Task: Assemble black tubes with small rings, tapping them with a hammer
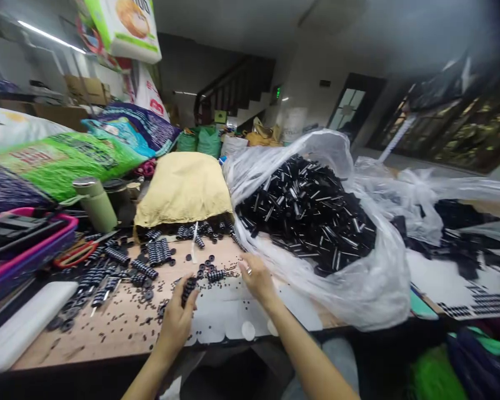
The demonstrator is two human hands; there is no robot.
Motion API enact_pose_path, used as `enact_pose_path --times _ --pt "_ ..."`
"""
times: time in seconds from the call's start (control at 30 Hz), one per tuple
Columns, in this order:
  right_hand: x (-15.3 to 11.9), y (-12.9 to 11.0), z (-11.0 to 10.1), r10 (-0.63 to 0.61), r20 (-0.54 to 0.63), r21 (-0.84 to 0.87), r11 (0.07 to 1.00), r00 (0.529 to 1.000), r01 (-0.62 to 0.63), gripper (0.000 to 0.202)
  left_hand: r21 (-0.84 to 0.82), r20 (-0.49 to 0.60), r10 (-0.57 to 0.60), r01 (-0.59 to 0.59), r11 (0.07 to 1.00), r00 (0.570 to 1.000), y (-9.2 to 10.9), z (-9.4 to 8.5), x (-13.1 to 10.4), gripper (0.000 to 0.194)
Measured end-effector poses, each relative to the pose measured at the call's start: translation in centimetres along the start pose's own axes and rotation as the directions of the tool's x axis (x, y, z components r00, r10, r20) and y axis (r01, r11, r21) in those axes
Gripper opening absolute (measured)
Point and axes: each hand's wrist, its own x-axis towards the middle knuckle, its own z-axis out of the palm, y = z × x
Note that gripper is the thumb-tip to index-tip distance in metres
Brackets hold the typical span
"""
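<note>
My left hand [180,311] is closed around a black-and-silver ribbed roll [189,290] above the table's front. To its right, my right hand [256,278] has its thumb and fingers pinched together; a thin pale tip shows at the fingers, too small to name. Between the hands another ribbed roll [215,275] lies on the table, with black discs [200,270] and tiny dark beads around it. More ribbed rolls [159,251] stand in a row behind my left hand. A clear plastic bag [383,294] heaped with black tubes [308,216] lies open at the right.
A yellow sack [187,186] sits at the back. Orange-handled scissors [75,254], a green flask [95,204], a pink-rimmed basket [73,222] and a white box [33,322] are at the left. A white sheet [433,278] with small dark pieces lies far right.
</note>
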Motion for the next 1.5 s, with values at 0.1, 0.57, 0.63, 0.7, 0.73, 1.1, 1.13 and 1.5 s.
enact_pose_path --times 0.1,0.57,0.63,0.7,0.73,1.1,1.13,1.5 --pt "3.3 3.9 -3.8 0.173 -0.075 -0.043 0.983 0.982 -0.176 0.030 -0.092 0.101 -0.089 0.099 0.991 0.991 1.6 0.1 0.7 0.049" --pt "3.4 0.4 -4.5 0.307 0.139 0.413 0.846 0.942 -0.337 0.040 -0.228 0.286 -0.266 0.335 0.914 0.921 2.9 1.3 1.5 0.046" --pt "1.4 -2.9 -2.6 0.278 0.270 0.496 0.780 0.922 -0.380 0.041 -0.204 0.340 -0.261 0.342 0.917 0.903 3.6 2.0 1.6 0.041" --pt "-0.5 -5.5 -1.5 0.245 0.421 0.619 0.627 0.874 -0.474 0.043 -0.209 0.382 -0.278 0.375 0.903 0.881 4.0 2.5 1.5 0.036" --pt "-1.1 -6.4 -1.3 0.230 0.435 0.642 0.598 0.871 -0.479 0.045 -0.222 0.388 -0.292 0.396 0.891 0.874 4.1 2.6 1.4 0.034" --pt "-3.1 -6.8 -2.2 -0.124 0.357 0.183 0.981 0.926 0.060 0.100 -0.246 0.433 -0.319 0.452 0.858 0.843 2.9 1.7 0.5 0.040" --pt "-3.5 -6.5 -2.0 -0.101 0.361 0.196 0.980 0.927 0.030 0.102 -0.290 0.439 -0.301 0.450 0.844 0.847 2.9 1.6 0.4 0.043" --pt "-6.0 -7.3 -1.4 -0.161 0.333 0.404 0.915 0.929 0.014 0.108 -0.389 0.421 -0.311 0.480 0.787 0.852 2.5 1.4 0.1 0.044"
